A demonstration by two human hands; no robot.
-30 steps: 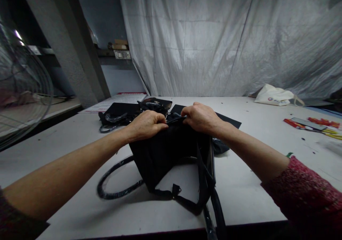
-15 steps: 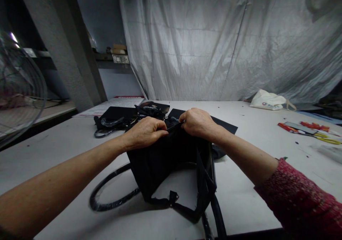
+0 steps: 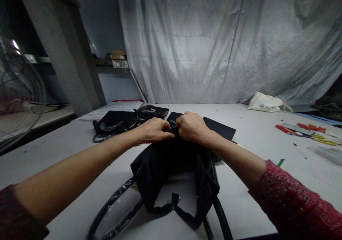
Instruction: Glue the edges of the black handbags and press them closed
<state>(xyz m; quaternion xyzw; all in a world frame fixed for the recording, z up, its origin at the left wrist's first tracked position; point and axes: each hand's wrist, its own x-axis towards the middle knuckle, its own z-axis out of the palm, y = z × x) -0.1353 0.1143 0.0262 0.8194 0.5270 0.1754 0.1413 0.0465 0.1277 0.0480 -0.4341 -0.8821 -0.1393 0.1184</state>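
Observation:
A black handbag (image 3: 160,168) stands on the white table in front of me, its mouth facing me and a small tab with a metal clasp at the near edge. Its plastic-wrapped handles (image 3: 117,193) hang out to both sides. My left hand (image 3: 155,130) is closed on the bag's far edge, thumb along the fabric. Close beside it, my right hand (image 3: 191,126) grips the same edge with curled fingers. The fingertips of both hands are partly hidden behind the edge.
Behind the bag lie more black bags (image 3: 117,120) with wrapped handles and flat black panels (image 3: 220,127). To the right are yellow-handled scissors (image 3: 324,139), a red-and-grey item (image 3: 296,129) and a cream cloth bag (image 3: 265,102). A silver sheet (image 3: 187,47) hangs behind the table.
My left hand has slid right along the bag's edge, closer to my right hand. The bag's far edge has bunched up, and the left handle has swung nearer to me.

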